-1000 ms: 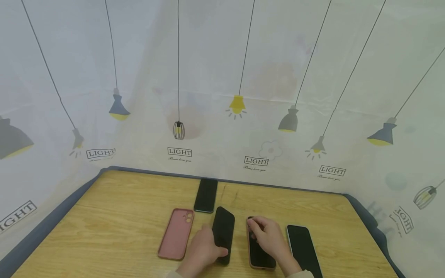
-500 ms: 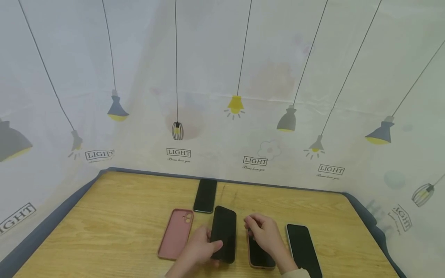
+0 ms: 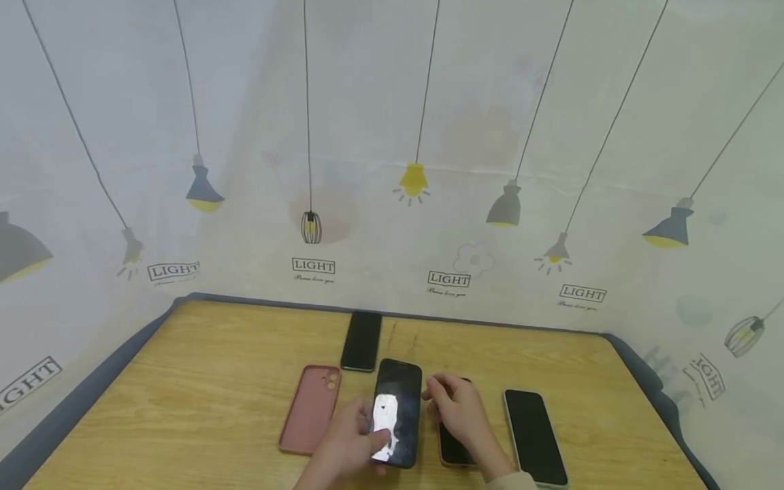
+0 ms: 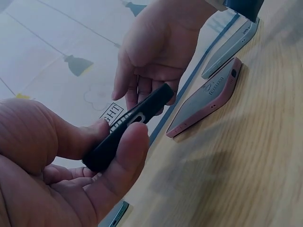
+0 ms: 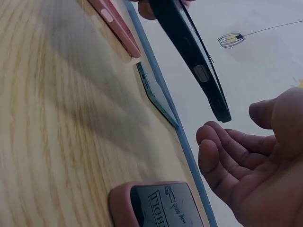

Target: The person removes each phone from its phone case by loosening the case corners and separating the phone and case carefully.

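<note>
My left hand [image 3: 349, 439] grips a black phone in a dark case [image 3: 401, 408], thumb on the screen side and fingers beneath. The phone is lifted off the table and tilted, and its screen reflects a bright patch. In the left wrist view, the dark case's edge [image 4: 106, 153] with its port cutout lies between thumb and fingers. My right hand [image 3: 462, 412] hovers at the phone's right side, fingers loosely bent. The right wrist view shows its fingertips just short of the dark phone's end [image 5: 196, 61]. Below that hand lies a phone in a pink case [image 3: 454, 449], partly covered.
An empty pink phone case [image 3: 308, 412] lies left of my left hand. Farther back is another dark phone [image 3: 361, 340], near the table's far edge. A phone with a pale edge [image 3: 535, 435] lies at the right. A lamp-printed curtain [image 3: 367, 136] surrounds the wooden table [image 3: 184, 388].
My left hand has raised the black phone and turned its screen more toward me; a reflection now shows on it. My right hand has shifted slightly left, off the pink-cased phone's top, toward the held phone.
</note>
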Motion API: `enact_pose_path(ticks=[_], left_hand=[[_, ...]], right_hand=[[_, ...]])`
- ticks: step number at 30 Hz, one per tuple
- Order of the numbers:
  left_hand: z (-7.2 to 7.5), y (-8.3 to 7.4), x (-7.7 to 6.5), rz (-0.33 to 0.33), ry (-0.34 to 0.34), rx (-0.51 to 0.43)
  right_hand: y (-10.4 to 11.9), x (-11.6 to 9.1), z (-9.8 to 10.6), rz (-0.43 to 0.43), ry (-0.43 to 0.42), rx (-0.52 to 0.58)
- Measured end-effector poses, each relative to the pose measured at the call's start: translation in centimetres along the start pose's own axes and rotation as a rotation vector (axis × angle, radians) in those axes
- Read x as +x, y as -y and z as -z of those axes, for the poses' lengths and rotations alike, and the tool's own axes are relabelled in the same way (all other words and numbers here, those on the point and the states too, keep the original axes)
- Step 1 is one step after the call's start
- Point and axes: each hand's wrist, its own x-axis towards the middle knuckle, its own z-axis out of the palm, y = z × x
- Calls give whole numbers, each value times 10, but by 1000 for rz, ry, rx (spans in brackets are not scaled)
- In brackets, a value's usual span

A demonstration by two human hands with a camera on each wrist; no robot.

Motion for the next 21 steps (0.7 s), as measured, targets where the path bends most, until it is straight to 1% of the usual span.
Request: enact_pose_path(ticks=[3, 5, 9, 12, 16, 21], left_hand=[[1, 0, 0, 15, 17, -36], [3, -1, 1, 54, 37, -78], [5, -2, 3, 87, 61, -97], [4, -1, 3, 65, 67, -103], [3, -1, 2, 47, 66, -107], [1, -4, 1, 53, 55, -93]], right_hand=[[1, 2, -3, -29, 6, 55], [2, 2, -4, -58, 17, 79], [6, 2, -6, -121, 46, 109], [7, 2, -7, -148, 51, 122], [9, 4, -10, -146, 32, 116], [14, 5, -13, -148, -9, 96]])
